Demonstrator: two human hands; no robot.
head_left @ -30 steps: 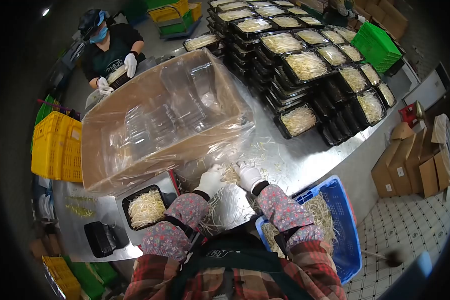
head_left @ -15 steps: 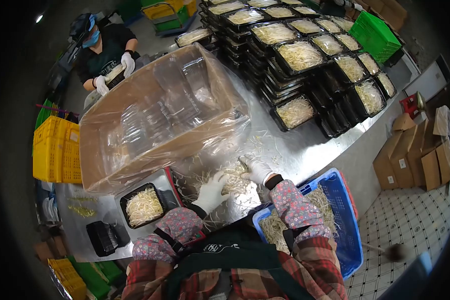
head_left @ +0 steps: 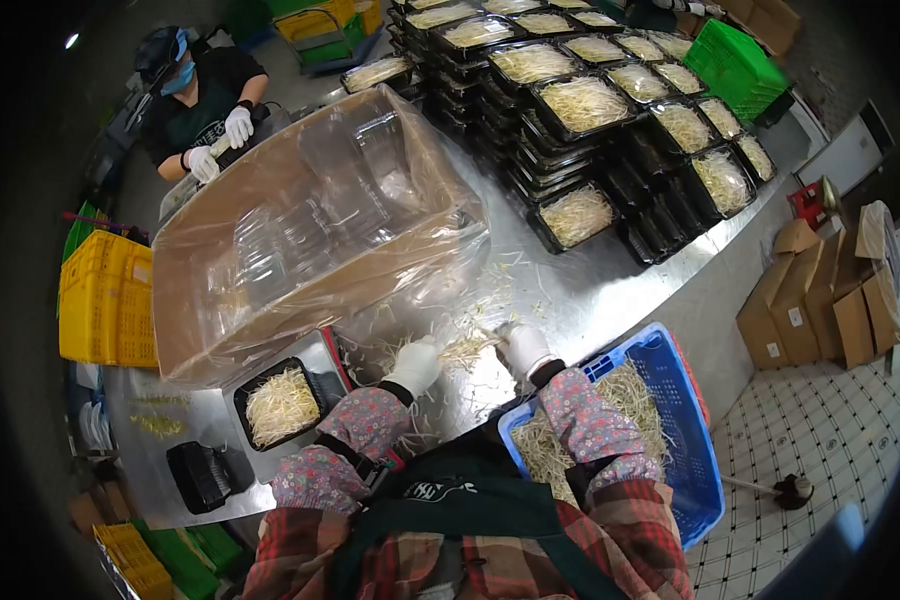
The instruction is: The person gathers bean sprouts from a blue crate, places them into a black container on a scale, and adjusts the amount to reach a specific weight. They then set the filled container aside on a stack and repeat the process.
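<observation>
Gathering loose bean sprouts (head_left: 467,349), left hand (head_left: 415,366), right hand (head_left: 526,349); apron lettering unreadable.

White lettering marks the apron (head_left: 440,492) and the co-worker's apron (head_left: 198,125), both too blurred to read.

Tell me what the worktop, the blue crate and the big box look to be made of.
Worktop: likely stainless steel, grey with bright glare patches.
Blue crate: seemingly moulded plastic, uniform colour with a slotted wall.
Big box: brown cardboard by its matte look, under a glossy clear plastic film that wrinkles and reflects light.
</observation>
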